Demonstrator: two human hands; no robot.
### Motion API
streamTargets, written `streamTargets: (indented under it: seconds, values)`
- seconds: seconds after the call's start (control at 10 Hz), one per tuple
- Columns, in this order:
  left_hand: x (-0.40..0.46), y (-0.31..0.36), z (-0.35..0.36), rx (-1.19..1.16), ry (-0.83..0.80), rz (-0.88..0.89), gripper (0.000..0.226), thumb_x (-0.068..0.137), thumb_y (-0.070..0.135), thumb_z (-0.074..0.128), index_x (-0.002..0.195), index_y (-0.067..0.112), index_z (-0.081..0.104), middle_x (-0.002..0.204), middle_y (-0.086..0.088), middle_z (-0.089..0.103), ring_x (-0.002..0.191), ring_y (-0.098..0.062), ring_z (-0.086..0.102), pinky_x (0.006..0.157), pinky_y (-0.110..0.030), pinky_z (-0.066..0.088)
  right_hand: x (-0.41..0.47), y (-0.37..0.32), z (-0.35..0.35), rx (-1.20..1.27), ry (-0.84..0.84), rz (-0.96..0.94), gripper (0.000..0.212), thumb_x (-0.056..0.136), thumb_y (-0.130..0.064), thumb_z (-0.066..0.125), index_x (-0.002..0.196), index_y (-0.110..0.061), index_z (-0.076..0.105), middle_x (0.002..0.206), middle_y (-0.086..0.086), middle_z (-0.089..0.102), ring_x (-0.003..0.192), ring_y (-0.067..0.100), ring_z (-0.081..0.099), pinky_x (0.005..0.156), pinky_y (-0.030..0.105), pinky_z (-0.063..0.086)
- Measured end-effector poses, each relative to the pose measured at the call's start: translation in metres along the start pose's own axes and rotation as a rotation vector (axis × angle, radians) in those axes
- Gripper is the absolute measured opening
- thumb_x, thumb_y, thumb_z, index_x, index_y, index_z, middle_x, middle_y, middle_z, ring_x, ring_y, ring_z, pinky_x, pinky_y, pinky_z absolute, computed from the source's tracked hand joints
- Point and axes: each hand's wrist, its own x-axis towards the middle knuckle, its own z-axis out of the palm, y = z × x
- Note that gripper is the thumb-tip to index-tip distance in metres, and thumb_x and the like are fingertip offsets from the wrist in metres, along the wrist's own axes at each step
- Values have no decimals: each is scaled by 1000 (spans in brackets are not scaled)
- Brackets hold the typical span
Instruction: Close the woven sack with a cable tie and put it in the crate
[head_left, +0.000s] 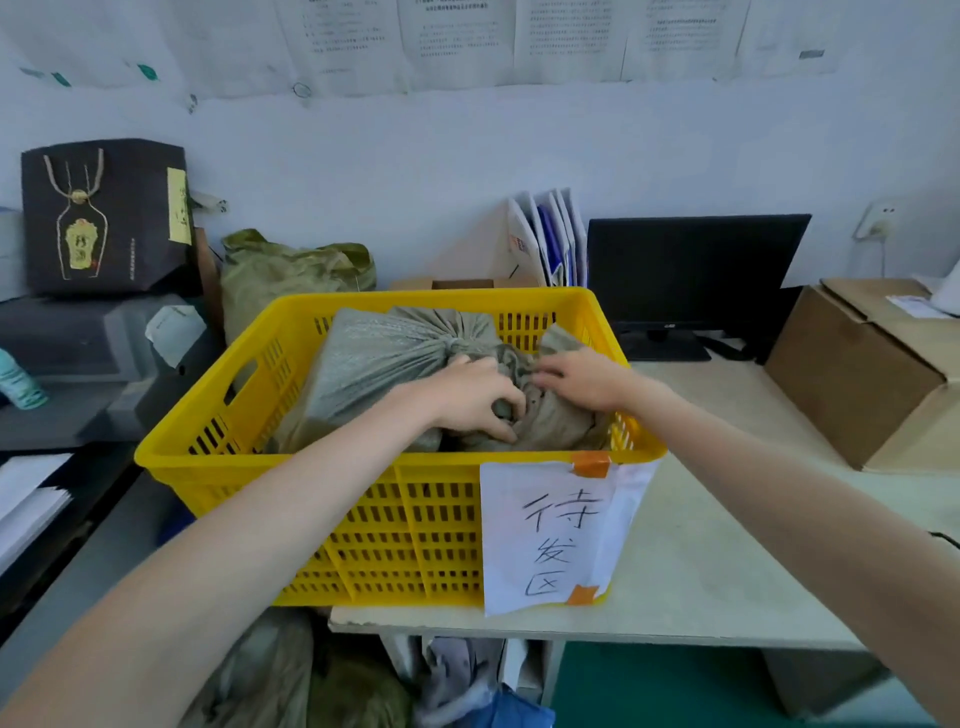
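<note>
A grey-green woven sack (374, 358) lies inside the yellow plastic crate (415, 525) on the table. Its neck is gathered tight at a knot-like bunch (460, 344) near the crate's far side; I cannot make out the cable tie itself. My left hand (475, 397) is closed on a fold of the sack's loose top. My right hand (582, 379) presses on the same cloth from the right, fingers curled into it. Both hands are inside the crate.
A paper label with handwriting (550, 535) is taped to the crate's front. A black monitor (696, 270) stands behind right, a cardboard box (872, 369) at the far right. Another green sack (291, 275) sits behind the crate, a dark gift bag (104, 218) at left.
</note>
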Motion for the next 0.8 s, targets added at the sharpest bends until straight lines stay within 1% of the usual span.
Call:
streamTargets:
  seconds: [0.1,0.2,0.3,0.4,0.5,0.6,0.7,0.8]
  values:
    - [-14,0,-11,-88,111,-11,24,81,43,69,101,31,68,111,7,50,110,-15,40,94,-40,29,6,7,17,-272,-36,15,38,98,-31,36,132,-27,53,131,15,58,115,35,55,95,45,46]
    - [-27,-2,-1,-173,79,-89,27,80,38,71,103,27,65,101,4,43,102,-17,43,85,-35,38,6,6,14,-307,-78,-3,38,98,-29,37,132,-27,53,130,12,58,113,34,56,94,46,46]
    - [-25,-3,9,-66,-55,-123,27,85,35,67,109,24,62,96,3,43,94,-17,46,79,-34,38,5,4,13,-330,-127,-20,37,99,-30,35,132,-26,52,131,11,57,114,32,55,94,46,46]
    - [-24,0,0,-53,-125,-110,26,88,35,62,110,21,63,93,5,45,90,-14,43,77,-32,40,0,0,6,-216,-122,-20,37,99,-29,39,131,-20,55,131,9,59,117,28,54,99,41,43]
    - [-34,-2,-12,-320,17,-137,21,92,32,58,104,19,70,91,15,56,87,-7,54,79,-27,42,-11,0,-7,203,72,-17,32,95,-27,52,123,-18,62,122,-2,61,114,16,54,98,30,40]
    - [-44,-3,-19,-509,313,-197,21,95,30,53,101,20,70,99,6,67,91,-13,61,85,-36,50,-23,3,-24,480,286,23,24,92,-24,57,114,-21,68,113,-5,64,106,12,57,92,27,43]
    - [-44,0,-20,-679,598,-232,19,96,25,50,97,20,68,88,6,68,81,-20,64,74,-34,52,-30,12,-37,622,444,55,17,89,-21,60,102,-19,70,103,3,70,96,16,64,86,31,51]
    - [-42,-1,-31,-872,761,-295,19,97,16,48,95,14,67,80,4,65,70,-8,59,69,-18,47,-41,15,-51,768,534,65,14,90,-10,55,94,-10,68,88,10,72,84,21,69,80,29,57]
